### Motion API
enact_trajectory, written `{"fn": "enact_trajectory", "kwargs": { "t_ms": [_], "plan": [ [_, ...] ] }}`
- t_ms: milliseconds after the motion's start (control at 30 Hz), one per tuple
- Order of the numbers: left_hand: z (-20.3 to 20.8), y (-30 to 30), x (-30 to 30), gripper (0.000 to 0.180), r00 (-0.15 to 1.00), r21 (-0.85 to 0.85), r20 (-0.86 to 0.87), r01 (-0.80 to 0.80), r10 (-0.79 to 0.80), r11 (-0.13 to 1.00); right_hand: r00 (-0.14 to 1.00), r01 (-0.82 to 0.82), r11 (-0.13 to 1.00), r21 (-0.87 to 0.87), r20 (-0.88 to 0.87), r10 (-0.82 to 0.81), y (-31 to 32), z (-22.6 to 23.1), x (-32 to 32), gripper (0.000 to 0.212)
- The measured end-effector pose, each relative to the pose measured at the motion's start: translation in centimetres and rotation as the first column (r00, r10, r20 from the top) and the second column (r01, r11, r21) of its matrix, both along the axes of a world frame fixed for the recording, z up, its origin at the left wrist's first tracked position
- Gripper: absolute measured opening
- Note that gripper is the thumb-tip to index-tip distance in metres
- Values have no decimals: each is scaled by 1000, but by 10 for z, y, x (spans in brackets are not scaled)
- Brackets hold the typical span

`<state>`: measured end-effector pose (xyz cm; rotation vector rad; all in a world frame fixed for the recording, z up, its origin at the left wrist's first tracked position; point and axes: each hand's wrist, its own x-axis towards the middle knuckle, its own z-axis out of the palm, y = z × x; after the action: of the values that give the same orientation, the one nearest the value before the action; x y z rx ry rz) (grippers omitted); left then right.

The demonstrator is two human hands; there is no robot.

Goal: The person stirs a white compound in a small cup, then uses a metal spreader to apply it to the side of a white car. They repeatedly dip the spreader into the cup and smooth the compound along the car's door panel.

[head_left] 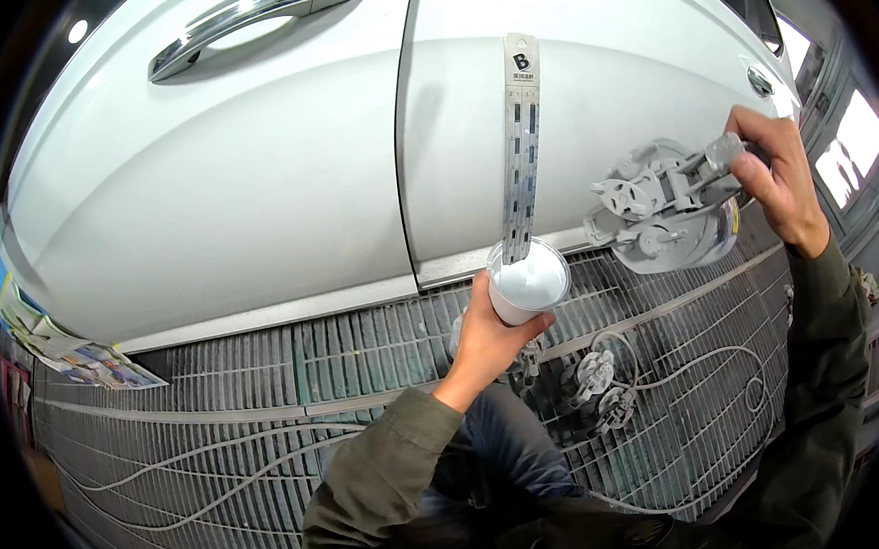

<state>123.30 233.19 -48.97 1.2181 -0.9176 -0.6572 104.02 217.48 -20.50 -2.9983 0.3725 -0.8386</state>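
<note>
My left hand (499, 336) is wrapped round a white cup (517, 305) of pale liquid, low in front of the car. A flat mixing stick (520, 161) with dark printed marks stands upright in the cup, its upper part above the rim. On the right, my right hand (780, 172) grips one end of a grey, paint-dusted device (659, 203) with round discs, bars and a rounded base. A clear knob (723, 150) shows by my thumb. The device is raised off the floor, close to the car's white side panel (610, 106); its exact kind is unclear.
A white car door (216, 187) with a chrome handle (257, 21) fills the far side. Printed masking paper (86, 353) hangs at its lower left. Below lies slatted metal grating (354, 358), crossed by a hose (210, 441). Grey wheeled parts (599, 385) sit near my legs.
</note>
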Motion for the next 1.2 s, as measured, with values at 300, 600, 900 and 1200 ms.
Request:
{"fn": "enact_trajectory", "kwargs": {
  "t_ms": [300,600,900,1200],
  "plan": [
    [10,-1,0,78,998,-48,-59,26,-28,999,984,-154,984,-94,-100,145,17,21,42,55],
    [10,-2,3,78,1000,-52,-24,6,-7,999,970,-209,976,-69,-142,197,10,19,50,54],
    [16,-1,5,78,1000,-31,11,-10,11,999,962,-238,964,-116,-165,218,9,23,51,47],
    [13,-2,5,81,1000,-40,3,5,-5,999,968,-226,967,-120,-141,209,14,23,54,45]
  ]
}}
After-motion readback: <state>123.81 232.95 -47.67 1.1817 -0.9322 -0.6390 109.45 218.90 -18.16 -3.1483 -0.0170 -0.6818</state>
